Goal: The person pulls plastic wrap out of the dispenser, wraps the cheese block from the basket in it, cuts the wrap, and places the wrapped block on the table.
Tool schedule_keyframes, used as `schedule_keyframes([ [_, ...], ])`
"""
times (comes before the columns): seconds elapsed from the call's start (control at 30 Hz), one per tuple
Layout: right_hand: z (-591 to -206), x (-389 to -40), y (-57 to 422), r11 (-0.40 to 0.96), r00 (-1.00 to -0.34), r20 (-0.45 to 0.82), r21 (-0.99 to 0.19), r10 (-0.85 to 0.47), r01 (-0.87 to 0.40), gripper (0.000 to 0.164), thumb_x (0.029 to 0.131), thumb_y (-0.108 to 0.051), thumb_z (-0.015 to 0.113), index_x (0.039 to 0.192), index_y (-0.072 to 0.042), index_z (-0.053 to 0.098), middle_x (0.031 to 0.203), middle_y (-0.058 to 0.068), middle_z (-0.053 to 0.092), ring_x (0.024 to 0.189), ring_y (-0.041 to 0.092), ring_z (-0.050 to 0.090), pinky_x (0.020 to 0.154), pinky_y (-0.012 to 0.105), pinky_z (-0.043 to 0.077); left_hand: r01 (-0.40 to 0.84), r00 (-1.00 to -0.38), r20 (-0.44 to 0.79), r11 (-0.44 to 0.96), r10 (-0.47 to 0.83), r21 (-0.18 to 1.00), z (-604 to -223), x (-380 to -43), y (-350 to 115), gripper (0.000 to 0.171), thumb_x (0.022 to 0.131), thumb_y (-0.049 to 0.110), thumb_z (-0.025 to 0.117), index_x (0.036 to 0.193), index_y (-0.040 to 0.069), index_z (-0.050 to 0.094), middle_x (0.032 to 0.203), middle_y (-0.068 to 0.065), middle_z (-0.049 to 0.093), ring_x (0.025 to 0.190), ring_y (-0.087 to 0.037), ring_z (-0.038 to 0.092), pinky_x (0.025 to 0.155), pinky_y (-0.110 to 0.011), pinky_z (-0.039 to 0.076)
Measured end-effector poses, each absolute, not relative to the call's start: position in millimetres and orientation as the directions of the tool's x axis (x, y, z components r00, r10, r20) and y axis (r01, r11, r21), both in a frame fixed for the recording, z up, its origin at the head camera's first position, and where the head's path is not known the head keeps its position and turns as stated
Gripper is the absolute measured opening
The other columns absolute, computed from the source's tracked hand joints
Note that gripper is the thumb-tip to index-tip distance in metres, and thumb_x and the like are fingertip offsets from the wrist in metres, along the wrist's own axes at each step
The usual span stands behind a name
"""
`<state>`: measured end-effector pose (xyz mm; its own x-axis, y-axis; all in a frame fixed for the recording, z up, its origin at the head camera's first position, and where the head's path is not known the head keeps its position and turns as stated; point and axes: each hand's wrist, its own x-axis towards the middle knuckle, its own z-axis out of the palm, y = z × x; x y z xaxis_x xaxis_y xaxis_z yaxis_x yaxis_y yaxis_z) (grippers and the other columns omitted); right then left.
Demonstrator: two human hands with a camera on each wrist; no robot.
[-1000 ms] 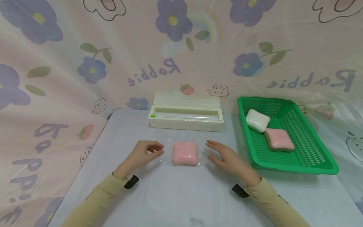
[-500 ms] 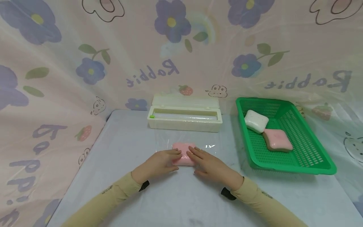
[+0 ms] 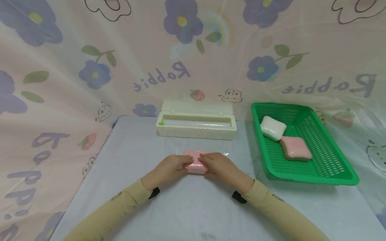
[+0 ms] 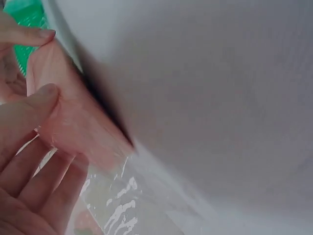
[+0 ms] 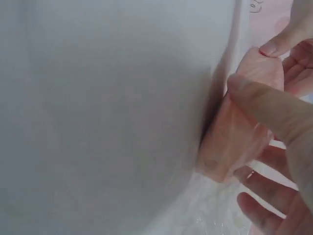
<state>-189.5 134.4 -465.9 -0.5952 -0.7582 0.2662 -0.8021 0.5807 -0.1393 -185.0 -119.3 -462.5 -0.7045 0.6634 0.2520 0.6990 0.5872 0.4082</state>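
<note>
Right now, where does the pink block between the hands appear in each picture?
Head: the pink block is below the picture's centre.
Left wrist: the pink block is on the left side, slanting down rightward.
Right wrist: the pink block is on the right side, slanting down leftward.
Shared landmark: the left hand, holding it.

Our head view's evenly lit, but we're getting dim, soft wrist shots; clear film (image 4: pixel 120 205) glares around 7 o'clock, left wrist.

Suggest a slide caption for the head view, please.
Left grip and right grip holding a pink block in clear film, green basket nearby.
</note>
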Motion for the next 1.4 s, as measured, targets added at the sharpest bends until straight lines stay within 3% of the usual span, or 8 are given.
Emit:
schedule_keyframes([
  [0.13, -459.0, -197.4, 135.5, 0.554, -0.622, 0.270, -0.290, -0.735, -0.781, 0.047, 0.083, -0.014, 0.073, 0.126, -0.002, 0.058, 0.119, 0.006, 0.062, 0.110, 0.025, 0.055, 0.101, 0.042, 0.039, 0.625, -0.743, 0.205, 0.552, 0.637, 0.552, -455.1, -194.3, -122.3, 0.039, 0.084, 0.010, 0.075, 0.121, 0.005, 0.063, 0.116, -0.003, 0.066, 0.107, -0.016, 0.060, 0.093, -0.032, 0.049],
  [0.33, -456.8, -222.6, 139.1, 0.483, -0.665, 0.220, -0.533, -0.714, -0.694, 0.040, 0.091, -0.015, 0.063, 0.129, -0.005, 0.053, 0.122, 0.004, 0.059, 0.116, 0.024, 0.050, 0.104, 0.044, 0.034, 0.550, -0.753, 0.222, 0.408, 0.619, 0.729, -448.8, -218.1, -127.6, 0.033, 0.086, 0.011, 0.073, 0.116, 0.001, 0.065, 0.119, -0.010, 0.063, 0.111, -0.022, 0.058, 0.090, -0.034, 0.052],
  [0.5, -455.6, -244.9, 140.3, 0.413, -0.737, 0.118, -0.764, -0.665, -0.495, 0.030, 0.095, -0.018, 0.058, 0.121, -0.006, 0.048, 0.119, 0.007, 0.059, 0.120, 0.026, 0.052, 0.098, 0.046, 0.043, 0.467, -0.796, 0.194, 0.378, 0.574, 0.799, -447.3, -236.2, -129.5, 0.041, 0.083, 0.014, 0.076, 0.121, 0.001, 0.064, 0.116, -0.007, 0.061, 0.110, -0.023, 0.057, 0.088, -0.042, 0.053],
  [0.6, -455.5, -256.0, 141.2, 0.378, -0.762, 0.060, -0.841, -0.645, -0.386, 0.025, 0.096, -0.018, 0.056, 0.117, -0.005, 0.049, 0.115, 0.009, 0.061, 0.115, 0.027, 0.054, 0.096, 0.047, 0.044, 0.429, -0.809, 0.168, 0.369, 0.564, 0.825, -448.0, -247.7, -131.0, 0.050, 0.081, 0.011, 0.078, 0.126, 0.000, 0.060, 0.120, -0.009, 0.061, 0.112, -0.024, 0.057, 0.093, -0.044, 0.050],
  [0.7, -455.7, -265.0, 140.9, 0.391, -0.785, 0.038, -0.852, -0.619, -0.349, 0.029, 0.098, -0.021, 0.056, 0.120, -0.002, 0.052, 0.117, 0.012, 0.061, 0.115, 0.028, 0.054, 0.097, 0.045, 0.044, 0.385, -0.834, 0.152, 0.362, 0.531, 0.849, -449.5, -258.3, -132.9, 0.052, 0.080, 0.010, 0.079, 0.127, 0.000, 0.056, 0.123, -0.011, 0.060, 0.111, -0.025, 0.058, 0.094, -0.040, 0.049],
  [0.87, -453.4, -270.8, 139.3, 0.452, -0.842, 0.090, -0.811, -0.531, -0.372, 0.041, 0.098, -0.028, 0.057, 0.128, 0.000, 0.056, 0.127, 0.013, 0.058, 0.121, 0.029, 0.050, 0.101, 0.044, 0.043, 0.312, -0.876, 0.135, 0.330, 0.464, 0.891, -452.1, -272.8, -135.2, 0.041, 0.083, 0.012, 0.076, 0.118, 0.000, 0.058, 0.115, -0.013, 0.061, 0.106, -0.023, 0.061, 0.090, -0.030, 0.052],
  [1.07, -458.7, -270.6, 137.2, 0.437, -0.884, 0.146, -0.826, -0.445, -0.357, 0.043, 0.093, -0.019, 0.065, 0.130, 0.000, 0.052, 0.122, 0.015, 0.058, 0.111, 0.028, 0.056, 0.093, 0.040, 0.050, 0.274, -0.904, 0.137, 0.304, 0.404, 0.913, -454.0, -281.3, -134.4, 0.037, 0.087, 0.012, 0.072, 0.119, -0.003, 0.061, 0.116, -0.016, 0.063, 0.106, -0.027, 0.062, 0.090, -0.030, 0.052],
  [1.4, -464.0, -279.8, 132.4, 0.421, -0.955, 0.220, -0.861, -0.201, -0.287, 0.025, 0.088, -0.011, 0.071, 0.107, 0.002, 0.062, 0.101, 0.014, 0.064, 0.091, 0.025, 0.062, 0.075, 0.030, 0.054, 0.193, -0.959, 0.098, 0.360, 0.265, 0.913, -456.4, -291.6, -126.3, 0.034, 0.086, 0.025, 0.074, 0.113, 0.005, 0.069, 0.101, -0.006, 0.071, 0.090, -0.017, 0.067, 0.078, -0.031, 0.056],
])
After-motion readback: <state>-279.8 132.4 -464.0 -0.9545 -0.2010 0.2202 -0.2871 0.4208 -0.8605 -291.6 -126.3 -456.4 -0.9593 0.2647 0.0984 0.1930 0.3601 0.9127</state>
